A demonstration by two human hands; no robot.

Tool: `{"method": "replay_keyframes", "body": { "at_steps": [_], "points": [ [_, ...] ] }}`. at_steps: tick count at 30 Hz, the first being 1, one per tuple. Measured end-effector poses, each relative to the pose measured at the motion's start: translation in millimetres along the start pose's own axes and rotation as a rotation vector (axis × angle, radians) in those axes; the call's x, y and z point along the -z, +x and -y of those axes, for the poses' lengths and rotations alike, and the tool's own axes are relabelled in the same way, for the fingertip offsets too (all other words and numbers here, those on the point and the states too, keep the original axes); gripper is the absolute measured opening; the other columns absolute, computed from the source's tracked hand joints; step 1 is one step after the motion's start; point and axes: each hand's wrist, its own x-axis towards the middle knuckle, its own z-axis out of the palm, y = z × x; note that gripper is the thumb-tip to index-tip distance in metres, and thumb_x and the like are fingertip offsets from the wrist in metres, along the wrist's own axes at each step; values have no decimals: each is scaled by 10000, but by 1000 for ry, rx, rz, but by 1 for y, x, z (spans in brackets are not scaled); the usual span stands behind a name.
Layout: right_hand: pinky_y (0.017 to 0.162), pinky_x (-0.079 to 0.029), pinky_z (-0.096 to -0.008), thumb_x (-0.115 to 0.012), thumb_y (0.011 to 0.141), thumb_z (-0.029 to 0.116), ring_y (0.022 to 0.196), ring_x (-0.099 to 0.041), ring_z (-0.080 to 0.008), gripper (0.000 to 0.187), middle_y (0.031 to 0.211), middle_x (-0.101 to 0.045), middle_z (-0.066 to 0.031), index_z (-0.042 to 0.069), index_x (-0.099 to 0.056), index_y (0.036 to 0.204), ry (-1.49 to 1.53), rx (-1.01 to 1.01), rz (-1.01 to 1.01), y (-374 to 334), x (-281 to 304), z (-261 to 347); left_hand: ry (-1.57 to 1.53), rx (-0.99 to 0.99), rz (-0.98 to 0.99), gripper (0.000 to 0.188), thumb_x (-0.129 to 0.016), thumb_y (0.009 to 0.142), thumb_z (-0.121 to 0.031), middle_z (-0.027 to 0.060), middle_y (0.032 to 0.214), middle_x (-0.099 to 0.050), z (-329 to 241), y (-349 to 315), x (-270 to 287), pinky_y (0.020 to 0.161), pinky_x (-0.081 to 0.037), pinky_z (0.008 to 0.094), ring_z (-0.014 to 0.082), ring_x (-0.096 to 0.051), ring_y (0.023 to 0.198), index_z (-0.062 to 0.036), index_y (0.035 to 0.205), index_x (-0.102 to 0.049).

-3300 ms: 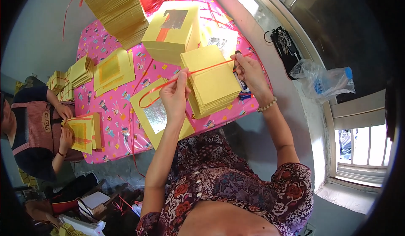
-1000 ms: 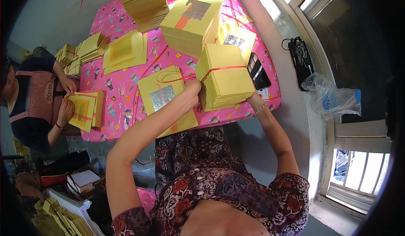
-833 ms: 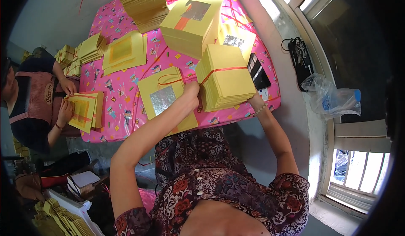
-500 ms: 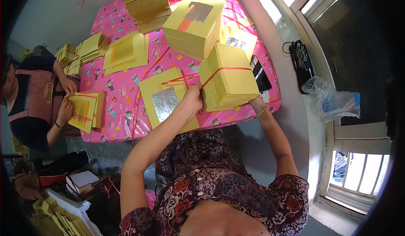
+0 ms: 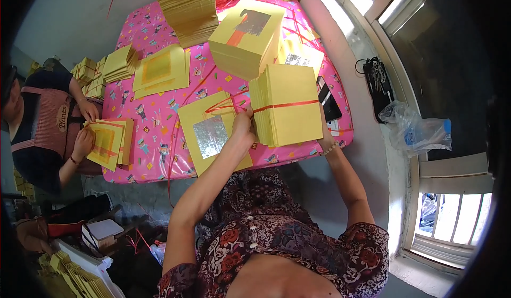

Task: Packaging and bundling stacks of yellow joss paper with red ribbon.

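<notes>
A thick stack of yellow paper sheets is tilted up in front of me, with a red ribbon running across its face. My left hand is closed at the stack's left side, pinching the ribbon where it leaves the edge. On the other side my right hand grips the stack's lower right edge; its fingers are mostly hidden behind the paper. Beneath my left forearm lies a yellow sheet with a silver square, and loops of red ribbon trail over it.
A pink patterned table bears more yellow stacks, including a large block and a tall stack. A phone lies by the right edge. At the left, a co-worker's hands handle ribboned yellow sheets.
The stack has tipped, so its broad face shows more and the ribbon crosses lower in view. Both hands keep their hold on the ribbon and the stack.
</notes>
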Motion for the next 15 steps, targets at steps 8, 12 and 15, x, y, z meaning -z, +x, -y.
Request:
{"method": "replay_keyframes", "body": {
  "at_steps": [8,12,15],
  "points": [
    [808,-566,-278,-447,1019,174,968,-663,-147,320,1124,-661,-79,-1,-546,1266,328,-234,118,42,-22,21,292,-672,314,304,-430,1041,-157,65,1178,-643,-43,-27,11,911,-468,281,118,-591,1052,-10,1271,-563],
    [832,-557,-277,-461,1014,161,994,-655,-142,320,1147,-657,-69,8,-542,1283,519,-350,196,73,-48,27,554,-1012,392,266,-425,1037,-116,69,1131,-662,-79,-75,11,903,-465,271,110,-601,1032,7,1207,-588],
    [873,-534,-281,-515,998,163,1018,-639,-122,332,1186,-647,-41,35,-546,1303,132,-41,382,45,-105,47,905,-1297,426,234,-449,990,-44,90,1119,-673,-109,-106,20,902,-469,291,173,-632,1031,-14,1150,-617]
  ]
}}
